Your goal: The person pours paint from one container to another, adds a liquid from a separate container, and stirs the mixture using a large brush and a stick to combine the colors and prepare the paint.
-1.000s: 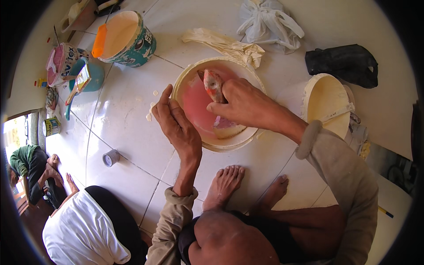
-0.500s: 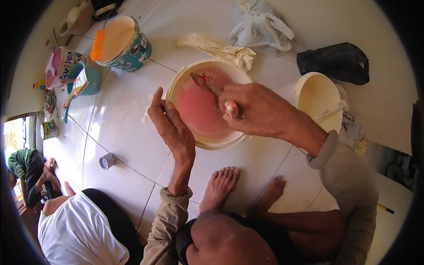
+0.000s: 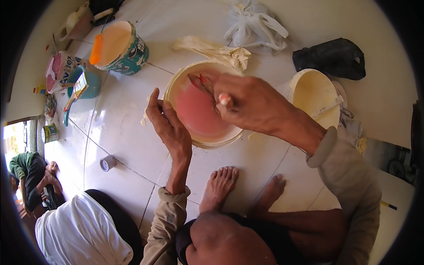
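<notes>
A round pale bucket (image 3: 203, 144) stands on the floor before me, with pink liquid (image 3: 196, 112) inside. Over its right half, my right hand (image 3: 254, 104) is closed round a paint-smeared tool (image 3: 199, 83). The tool's forked, reddish-brown end points to the far left over the liquid, and a rounded, pink-stained end sticks out of my fist; its exact kind I cannot tell. My left hand (image 3: 170, 126) lies along the bucket's left side with fingers stretched out, seemingly against the rim. My right fingers hide the tool's middle.
Far left stand a green bucket (image 3: 140, 55) with an orange piece on its rim, a pink-stained tub (image 3: 56, 77) and a teal pail (image 3: 91, 84) with a brush. A small can (image 3: 107, 163), a cream bucket (image 3: 304, 95), plastic bags (image 3: 256, 28) and a seated person (image 3: 84, 229) surround me.
My right hand has shifted slightly left and away from me with the tool. My left hand keeps its place at the bucket. The whole view has slid a little.
</notes>
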The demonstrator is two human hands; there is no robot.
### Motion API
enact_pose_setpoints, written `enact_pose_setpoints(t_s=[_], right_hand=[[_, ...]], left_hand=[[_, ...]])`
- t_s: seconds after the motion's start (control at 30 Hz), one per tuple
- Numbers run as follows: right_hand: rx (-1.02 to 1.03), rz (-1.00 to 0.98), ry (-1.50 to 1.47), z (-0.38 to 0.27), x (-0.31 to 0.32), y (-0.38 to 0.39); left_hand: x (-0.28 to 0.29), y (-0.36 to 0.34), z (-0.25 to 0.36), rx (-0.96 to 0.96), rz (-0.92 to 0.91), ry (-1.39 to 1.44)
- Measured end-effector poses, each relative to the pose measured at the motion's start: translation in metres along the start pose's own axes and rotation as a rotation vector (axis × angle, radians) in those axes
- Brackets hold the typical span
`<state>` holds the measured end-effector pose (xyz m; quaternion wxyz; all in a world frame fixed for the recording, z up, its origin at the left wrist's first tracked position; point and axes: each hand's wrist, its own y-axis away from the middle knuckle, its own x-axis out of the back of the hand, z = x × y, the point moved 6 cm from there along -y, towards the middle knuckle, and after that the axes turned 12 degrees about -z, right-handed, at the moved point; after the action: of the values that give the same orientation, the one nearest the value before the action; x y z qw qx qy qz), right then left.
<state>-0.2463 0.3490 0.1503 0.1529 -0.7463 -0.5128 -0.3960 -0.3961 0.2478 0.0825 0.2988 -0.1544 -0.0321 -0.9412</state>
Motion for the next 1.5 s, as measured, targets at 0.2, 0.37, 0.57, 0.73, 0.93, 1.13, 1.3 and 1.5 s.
enact_pose_setpoints(t_s=[0.2, 0.37, 0.57, 0.73, 0.93, 1.13, 1.3, 1.5], right_hand=[[-0.111, -0.003, 0.037, 0.0, 0.004, -0.006], [0.022, 0.159, 0.057, -0.016, 0.019, -0.004], [-0.004, 0.105, 0.246, 0.001, 0.004, -0.014], [-0.192, -0.067, 0.158, 0.016, -0.028, -0.039], [-0.174, -0.102, 0.117, 0.016, -0.032, -0.044], [-0.203, -0.137, 0.139, 0.015, -0.032, -0.044], [-0.086, -0.162, 0.051, 0.004, 0.001, -0.038], [-0.027, -0.215, -0.179, -0.013, 0.029, -0.017]], left_hand=[[0.0, 0.0, -0.002, -0.006, 0.01, 0.014], [0.0, 0.001, -0.004, 0.022, -0.01, 0.055], [-0.001, 0.0, -0.003, -0.006, 0.011, -0.033], [0.0, -0.001, -0.001, -0.035, 0.037, -0.116], [0.0, 0.0, 0.001, -0.023, 0.049, -0.032], [0.002, -0.001, -0.002, 0.005, 0.066, -0.019], [-0.001, 0.0, -0.004, 0.023, 0.014, -0.014], [-0.004, 0.001, -0.001, 0.017, 0.015, 0.032]])
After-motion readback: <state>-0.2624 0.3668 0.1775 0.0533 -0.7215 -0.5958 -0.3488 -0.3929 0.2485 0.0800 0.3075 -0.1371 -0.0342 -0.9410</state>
